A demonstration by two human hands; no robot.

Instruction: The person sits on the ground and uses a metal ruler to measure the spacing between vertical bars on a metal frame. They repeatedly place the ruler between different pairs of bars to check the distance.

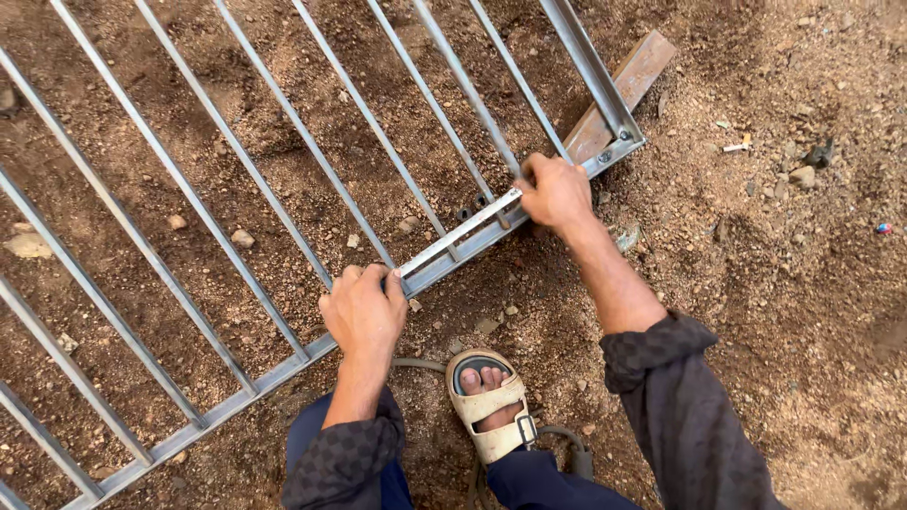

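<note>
We lose metal grille (pixel 236 236) past left, top and bottom edges; full extent unknown. Left hand (pixel 364 312) covers rail beneath it; we cannot see fingertips curled over far side. Right hand (pixel 556 194) hides end of flat strip (pixel 458 234); whether it pinches something small, we cannot tell. Wooden plank (pixel 619 94) partly hidden under grille corner. Sandal (pixel 487 401) heel covered by trouser leg. Small dark bits (pixel 472 208) beside strip too small to identify. Hose or cable (pixel 567 444) by sandal mostly hidden.
</note>
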